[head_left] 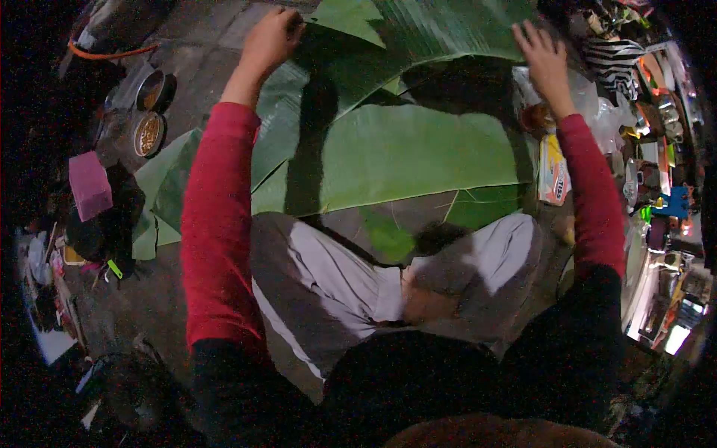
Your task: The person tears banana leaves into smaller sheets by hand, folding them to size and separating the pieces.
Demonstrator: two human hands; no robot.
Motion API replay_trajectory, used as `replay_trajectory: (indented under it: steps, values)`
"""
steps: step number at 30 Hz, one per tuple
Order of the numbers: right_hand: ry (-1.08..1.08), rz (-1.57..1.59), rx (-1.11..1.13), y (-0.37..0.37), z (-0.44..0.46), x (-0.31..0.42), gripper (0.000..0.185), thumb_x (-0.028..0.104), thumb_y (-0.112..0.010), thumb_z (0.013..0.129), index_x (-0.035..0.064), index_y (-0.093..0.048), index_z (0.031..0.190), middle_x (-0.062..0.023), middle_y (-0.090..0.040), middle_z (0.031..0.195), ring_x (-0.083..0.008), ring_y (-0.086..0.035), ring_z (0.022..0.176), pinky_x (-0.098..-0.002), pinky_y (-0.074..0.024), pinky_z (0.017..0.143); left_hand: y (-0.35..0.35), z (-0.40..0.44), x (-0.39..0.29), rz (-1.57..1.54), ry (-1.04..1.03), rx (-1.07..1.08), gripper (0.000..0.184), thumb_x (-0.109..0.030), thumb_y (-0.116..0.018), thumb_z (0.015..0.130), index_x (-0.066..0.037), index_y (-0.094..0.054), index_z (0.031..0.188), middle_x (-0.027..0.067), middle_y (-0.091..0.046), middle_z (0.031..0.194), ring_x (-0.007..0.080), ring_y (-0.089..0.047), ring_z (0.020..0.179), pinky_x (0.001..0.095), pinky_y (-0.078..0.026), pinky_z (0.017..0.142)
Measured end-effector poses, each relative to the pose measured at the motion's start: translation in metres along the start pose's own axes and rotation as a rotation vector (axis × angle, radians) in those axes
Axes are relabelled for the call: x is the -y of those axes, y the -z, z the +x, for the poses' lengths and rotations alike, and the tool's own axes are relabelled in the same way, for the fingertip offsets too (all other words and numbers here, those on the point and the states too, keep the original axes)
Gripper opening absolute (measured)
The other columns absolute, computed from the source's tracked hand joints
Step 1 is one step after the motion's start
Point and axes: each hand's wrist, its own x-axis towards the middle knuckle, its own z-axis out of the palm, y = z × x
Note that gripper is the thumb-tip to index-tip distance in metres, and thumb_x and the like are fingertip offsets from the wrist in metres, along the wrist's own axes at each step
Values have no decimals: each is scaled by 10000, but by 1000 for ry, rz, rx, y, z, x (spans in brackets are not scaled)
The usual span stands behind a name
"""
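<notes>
Wide green banana leaves lie overlapping on the floor before my crossed legs. My left hand [275, 37] is stretched far forward, its fingers curled closed at the left edge of the upper banana leaf [463, 30]. Its fingertips are partly hidden. Over at that leaf's right edge, my right hand [541, 58] has its fingers spread and reaches onto or just over the surface; contact is hard to tell. A lighter banana leaf piece [418, 153] lies flat nearer to me, crossed by dark arm shadows. More leaf pieces [168, 183] lie beside my left forearm.
At left are a round tin of small brown pieces [149, 134], another round container [151, 91] and a pink box [89, 185]. A tissue box [553, 172] stands below my right hand, near clear plastic bags [603, 119]. Cluttered goods line the right side.
</notes>
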Motion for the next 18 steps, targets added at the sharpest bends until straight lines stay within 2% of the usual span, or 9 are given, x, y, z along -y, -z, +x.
replay_trajectory:
  steps: [2,4,5,6,8,11,12,15,18]
  values:
    - [-26,33,140,-20,-8,42,618,87,-466,808,215,-238,1368,-45,-354,1359,-243,-403,1189,-494,-357,906,-27,5,-7,18,-15,15,462,-143,-624,746,-80,-483,1181,173,-463,1216,342,-512,1050,388,-452,835]
    - [-131,119,288,-14,-7,87,658,134,-530,786,181,-230,1369,-77,-333,1369,-280,-383,1203,-516,-352,905,-48,12,-21,-89,-69,-146,587,-141,-609,749,-130,-369,1285,199,-309,1337,405,-449,1104,397,-453,845]
    - [-170,286,242,4,-3,105,683,157,-570,760,158,-245,1361,-93,-331,1366,-291,-385,1196,-522,-349,905,-50,14,-37,-156,-120,-77,628,-172,-585,780,-169,-287,1332,212,-202,1388,434,-377,1164,409,-411,913]
    - [-211,449,192,25,4,121,712,181,-610,734,135,-260,1353,-109,-330,1363,-302,-387,1190,-529,-346,906,-60,13,-48,-154,-121,-72,628,-172,-585,780,-169,-287,1332,212,-202,1388,434,-377,1164,409,-411,913]
    - [-302,742,-19,47,22,148,716,131,-636,692,105,-299,1323,-117,-399,1282,-282,-408,1150,-469,-363,903,-91,6,-65,74,-330,-5,568,-255,-524,838,-188,-273,1344,159,-150,1428,368,-292,1254,457,-327,985]
    - [-208,1043,-185,37,46,171,587,116,-629,680,81,-428,1230,-105,-477,1177,-279,-442,1093,-442,-382,866,-133,-5,-87,135,-372,158,524,-364,-413,891,-220,-243,1365,99,-133,1449,297,-191,1316,524,-214,1022]
    - [-206,1044,-178,30,45,178,587,116,-629,680,81,-428,1230,-105,-477,1177,-279,-442,1093,-442,-382,866,-146,-6,-95,130,-370,162,524,-364,-413,891,-220,-243,1365,99,-133,1449,297,-191,1316,524,-214,1022]
    - [-105,835,-69,15,43,200,240,123,-546,729,61,-599,955,-71,-548,1024,-242,-482,1009,-381,-398,803,-175,-1,-113,-47,-326,37,520,-430,-312,911,-253,-199,1386,66,-145,1453,262,-163,1329,560,-118,1030]
    - [-20,770,18,3,32,214,195,107,-518,743,76,-590,922,-64,-547,972,-228,-501,962,-361,-408,790,-199,-1,-124,-31,-315,43,515,-444,-306,909,-250,-225,1379,63,-152,1451,258,-170,1328,573,-112,1022]
